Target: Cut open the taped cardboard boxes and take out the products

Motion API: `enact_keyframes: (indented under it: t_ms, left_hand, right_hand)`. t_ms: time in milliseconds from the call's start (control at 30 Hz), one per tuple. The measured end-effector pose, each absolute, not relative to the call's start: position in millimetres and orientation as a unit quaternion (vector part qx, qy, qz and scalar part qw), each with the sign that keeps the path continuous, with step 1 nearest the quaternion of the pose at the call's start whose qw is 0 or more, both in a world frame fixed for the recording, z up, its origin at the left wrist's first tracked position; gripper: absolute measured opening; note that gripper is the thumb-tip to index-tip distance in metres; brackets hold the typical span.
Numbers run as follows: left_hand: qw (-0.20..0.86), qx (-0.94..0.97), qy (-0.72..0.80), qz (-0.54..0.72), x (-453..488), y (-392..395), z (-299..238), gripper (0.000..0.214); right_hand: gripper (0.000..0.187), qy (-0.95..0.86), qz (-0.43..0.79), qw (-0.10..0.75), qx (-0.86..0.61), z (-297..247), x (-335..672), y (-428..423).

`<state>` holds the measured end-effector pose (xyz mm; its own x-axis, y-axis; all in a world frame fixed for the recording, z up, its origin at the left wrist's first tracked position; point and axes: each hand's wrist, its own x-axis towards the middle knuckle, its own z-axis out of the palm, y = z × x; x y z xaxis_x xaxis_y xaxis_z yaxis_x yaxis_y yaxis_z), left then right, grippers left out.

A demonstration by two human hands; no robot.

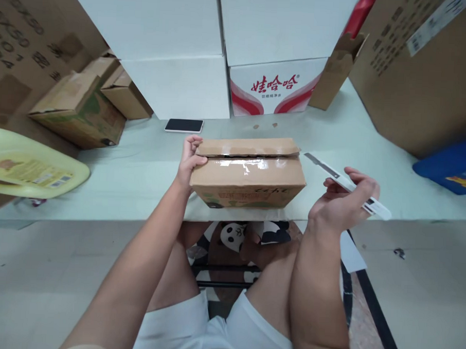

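A small brown cardboard box (248, 175) sits at the near edge of a pale green table (140, 165), its top seam covered with clear tape and slit open along the far flap. My left hand (189, 160) grips the box's left end, fingers curled over the top corner. To the right of the box, my right hand (343, 202) holds a white utility knife (346, 184) with its blade out, pointing toward the box's right corner without touching it.
A black phone (183, 125) lies behind the box. White cartons (275, 84) are stacked at the back, and brown boxes (81, 108) stand at left. A large carton (423, 69) is at right, a blue item (449, 166) beside it. A yellow-green tray (28, 168) is at far left.
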<state>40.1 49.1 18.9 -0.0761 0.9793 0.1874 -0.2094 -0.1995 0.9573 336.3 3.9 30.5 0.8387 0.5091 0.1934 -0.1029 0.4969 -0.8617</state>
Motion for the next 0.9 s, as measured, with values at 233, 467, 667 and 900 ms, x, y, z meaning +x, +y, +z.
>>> enact_keyframes:
  t_ms: [233, 467, 667, 900]
  left_hand:
    - [0.403, 0.436, 0.561, 0.577, 38, 9, 42, 0.056]
    - [0.421, 0.499, 0.509, 0.562, 33, -28, 49, 0.046]
    - [0.282, 0.438, 0.504, 0.689, 15, -33, 50, 0.037]
    - [0.321, 0.445, 0.448, 0.705, 13, -76, 59, 0.025]
  right_hand:
    - [0.036, -0.289, 0.251, 0.736, -0.559, -11, 329, 25]
    - [0.041, -0.329, 0.379, 0.68, -0.535, -22, 296, 32]
    - [0.033, -0.544, 0.158, 0.587, -0.578, -21, 294, 31]
    - [0.063, -0.57, 0.194, 0.361, -0.712, -49, 304, 50]
